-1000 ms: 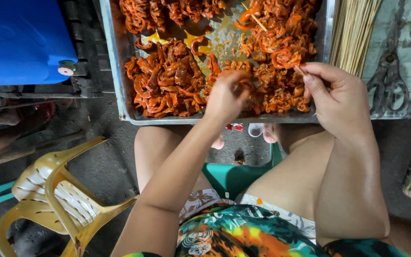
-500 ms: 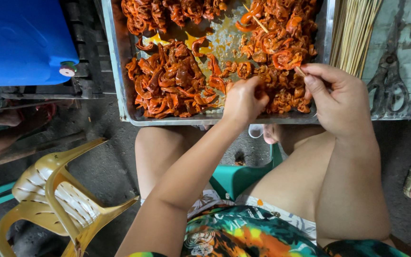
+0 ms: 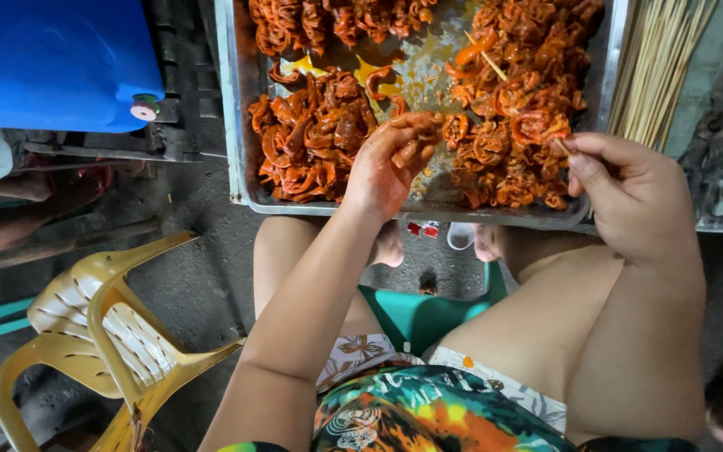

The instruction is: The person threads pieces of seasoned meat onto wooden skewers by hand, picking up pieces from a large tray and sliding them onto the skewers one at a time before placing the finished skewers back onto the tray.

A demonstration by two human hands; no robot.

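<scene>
A metal tray [image 3: 240, 125] rests in front of my knees, full of orange-red marinated meat pieces [image 3: 315, 134] in curly strips. My left hand [image 3: 391, 163] hovers over the tray's middle, its fingers pinching a small meat piece. My right hand [image 3: 629, 192] is at the tray's right front corner, shut on a thin bamboo skewer [image 3: 561, 144] whose tip carries threaded meat [image 3: 537, 125]. Another skewer [image 3: 485, 59] lies among the meat farther back.
A bundle of bare bamboo skewers [image 3: 658, 63] lies right of the tray, with scissors [image 3: 717, 159] beyond. A blue container [image 3: 52, 59] sits at upper left. A yellow plastic chair [image 3: 102, 335] stands at lower left. I sit on a teal stool [image 3: 416, 314].
My left hand has lifted from the meat at the tray's front, raising a piece toward the centre. My right hand has stayed put with its skewer.
</scene>
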